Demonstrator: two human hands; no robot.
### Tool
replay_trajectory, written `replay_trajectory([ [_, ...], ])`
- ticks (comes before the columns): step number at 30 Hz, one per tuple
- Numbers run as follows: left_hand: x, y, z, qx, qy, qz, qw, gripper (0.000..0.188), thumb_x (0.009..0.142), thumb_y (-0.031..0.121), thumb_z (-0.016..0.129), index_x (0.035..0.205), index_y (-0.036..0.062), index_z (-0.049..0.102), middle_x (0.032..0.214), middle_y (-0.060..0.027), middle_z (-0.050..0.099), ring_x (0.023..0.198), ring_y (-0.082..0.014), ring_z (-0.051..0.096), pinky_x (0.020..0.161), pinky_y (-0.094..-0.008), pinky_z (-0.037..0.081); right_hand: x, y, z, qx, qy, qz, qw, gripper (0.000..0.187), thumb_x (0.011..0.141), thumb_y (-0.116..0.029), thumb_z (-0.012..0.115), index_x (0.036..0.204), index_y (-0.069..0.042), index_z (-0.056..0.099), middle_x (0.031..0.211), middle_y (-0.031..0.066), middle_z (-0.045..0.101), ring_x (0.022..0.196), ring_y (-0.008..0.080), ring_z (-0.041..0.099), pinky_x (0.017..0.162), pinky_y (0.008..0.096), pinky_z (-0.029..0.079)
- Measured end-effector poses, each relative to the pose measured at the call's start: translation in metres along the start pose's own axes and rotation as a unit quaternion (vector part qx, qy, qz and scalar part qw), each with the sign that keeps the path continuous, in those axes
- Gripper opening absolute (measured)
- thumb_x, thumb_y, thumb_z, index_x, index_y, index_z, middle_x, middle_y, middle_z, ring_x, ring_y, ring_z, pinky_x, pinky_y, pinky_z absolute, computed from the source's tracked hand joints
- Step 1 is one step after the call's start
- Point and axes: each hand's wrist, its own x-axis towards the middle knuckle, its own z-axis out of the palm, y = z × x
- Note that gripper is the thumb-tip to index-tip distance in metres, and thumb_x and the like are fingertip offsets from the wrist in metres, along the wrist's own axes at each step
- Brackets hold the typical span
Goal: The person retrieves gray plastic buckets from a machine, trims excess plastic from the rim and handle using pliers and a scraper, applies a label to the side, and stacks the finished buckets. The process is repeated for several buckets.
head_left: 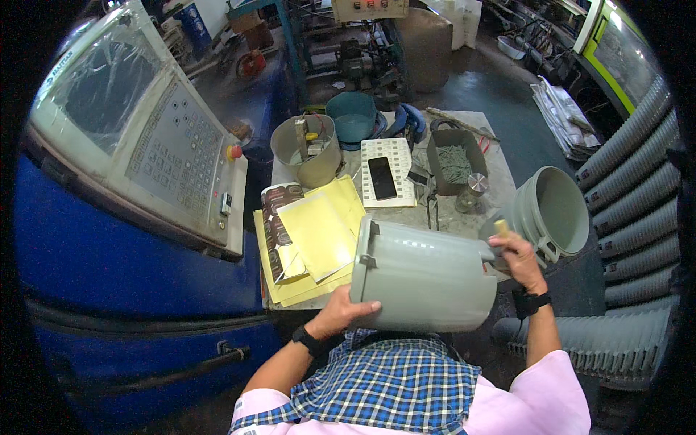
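A grey-green plastic bucket (pixel 428 279) lies on its side in front of my body, its rimmed end to the left and its base to the right. My left hand (pixel 339 313) grips the rimmed end, thumb on the outer wall. At the base end, my right hand (pixel 520 262) is closed around a small tool with a yellow handle (pixel 501 228). The tool's working end is hidden, so its exact kind does not show. Another grey-green bucket (pixel 513 217) rests tilted just beyond my right hand, its mouth facing right.
Yellow sheets (pixel 319 239), a black phone (pixel 382 178) and a box of thin grey-green pieces (pixel 455 165) lie on the table (pixel 475 125). A lidded glass jar (pixel 471 194) stands beside the box. A machine control panel (pixel 174 152) rises at left; stacked buckets (pixel 631 196) line the right.
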Motion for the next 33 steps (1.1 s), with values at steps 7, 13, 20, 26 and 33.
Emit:
replay_trajectory([
  [7,-0.031,-0.009,0.042,0.185,0.112,0.117,0.969,0.021,0.082,0.015,0.066,0.089,-0.0041,0.059,0.069,-0.0143,0.061,0.060,-0.0217,0.058,0.056,-0.0332,0.045,-0.010,-0.064,0.013,0.147,-0.036,0.119,0.981,0.056,0.086,-0.009,0.057,0.136,-0.020,0.033,0.084,0.0050,0.057,0.048,0.0050,0.042,0.040,0.0183,0.035],
  [13,-0.041,-0.004,0.048,0.225,0.125,0.122,0.959,0.018,0.079,0.012,0.067,0.082,-0.0040,0.059,0.070,-0.0191,0.060,0.060,-0.0289,0.059,0.056,-0.0349,0.045,-0.010,-0.104,0.081,0.216,-0.132,-0.084,0.964,0.043,0.079,-0.014,0.071,0.116,-0.008,0.049,0.087,0.0030,0.058,0.081,0.0171,0.061,0.080,0.0270,0.049],
  [20,-0.040,0.000,0.052,0.236,0.136,0.145,0.951,0.017,0.079,0.011,0.067,0.080,-0.0044,0.059,0.070,-0.0196,0.060,0.060,-0.0312,0.060,0.055,-0.0351,0.046,0.003,-0.110,0.083,0.117,-0.217,-0.202,0.948,0.041,0.074,-0.012,0.072,0.113,-0.009,0.059,0.086,0.0083,0.061,0.072,0.0210,0.057,0.066,0.0295,0.046],
  [26,-0.033,0.006,0.053,0.277,0.121,0.137,0.943,0.016,0.079,0.011,0.066,0.081,-0.0041,0.060,0.070,-0.0205,0.060,0.061,-0.0338,0.059,0.055,-0.0358,0.045,0.012,-0.106,0.087,0.084,-0.157,-0.290,0.940,0.035,0.073,-0.011,0.072,0.107,-0.007,0.064,0.090,0.0054,0.062,0.080,0.0194,0.056,0.071,0.0312,0.044],
  [33,-0.026,0.004,0.055,0.269,0.100,0.144,0.947,0.014,0.078,0.009,0.066,0.082,-0.0024,0.059,0.069,-0.0195,0.059,0.059,-0.0345,0.058,0.053,-0.0363,0.045,0.021,-0.104,0.083,0.026,-0.090,-0.280,0.955,0.033,0.073,-0.007,0.069,0.105,-0.005,0.065,0.090,0.0078,0.061,0.082,0.0233,0.056,0.075,0.0343,0.044],
])
